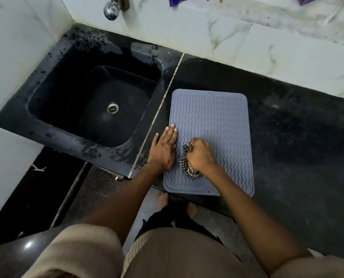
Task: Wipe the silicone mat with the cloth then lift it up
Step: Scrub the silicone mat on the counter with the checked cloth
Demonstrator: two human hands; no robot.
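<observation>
On the near half of the silicone mat (211,125), the right hand (201,155) is curled into a fist around a bunched checked cloth (186,163), pressing it down onto the wavy ridges. Folds of the black-and-white cloth stick out past the knuckles on the far side and beside the wrist on the near side. Just to its left, the left hand (163,149) lies flat with straight fingers held together, palm down. Its fingertips and thumb side rest on the mat's left edge, and the rest of the hand is over the dark worktop (297,141).

The grey-blue mat lies flat on the worktop, its long sides running away from the person. Its near edge is close to the worktop's front edge. Its left edge sits just beside a thin pale seam (163,101) that divides the worktop from the sink (99,105).

That sink is black and sunken, with a metal drain (112,108) at its centre and water marks around its rim. A chrome tap (113,7) juts from the white marbled wall (227,37) above it. Below the worktop's front edge, two bare feet (163,198) show on the floor.
</observation>
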